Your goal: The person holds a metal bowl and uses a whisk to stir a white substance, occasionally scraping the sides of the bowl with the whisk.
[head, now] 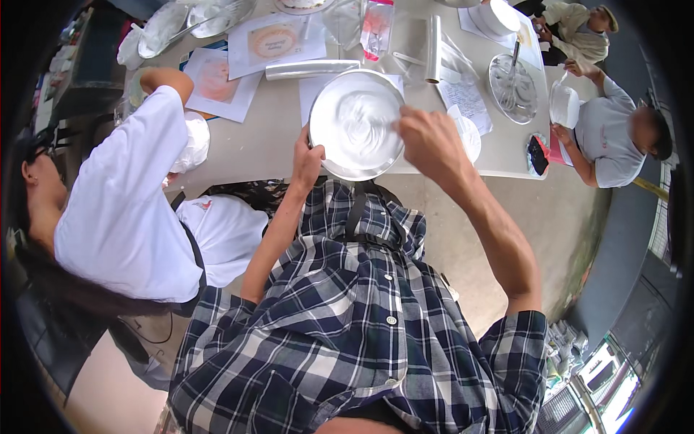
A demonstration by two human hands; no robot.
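Observation:
A round metal bowl [355,171] with swirled white cream [362,122] in it is tilted at the table's front edge. My left hand [309,160] grips its left rim, thumb over the edge. At the right rim my right hand [428,138] is closed and slightly blurred; it seems to hold a utensil, mostly hidden by the fingers. Just right of that hand lies a white round item [468,135], partly covered by it. Behind the bowl a roll of clear plastic film [313,70] lies across the table.
Printed cake pictures [219,84] lie at the back left, near bowls of cream [162,30]. Another film roll [433,49] and a bowl with a whisk [512,89] are to the right. A person in white [130,206] works close at my left; another person [612,130] holds a white cake at far right.

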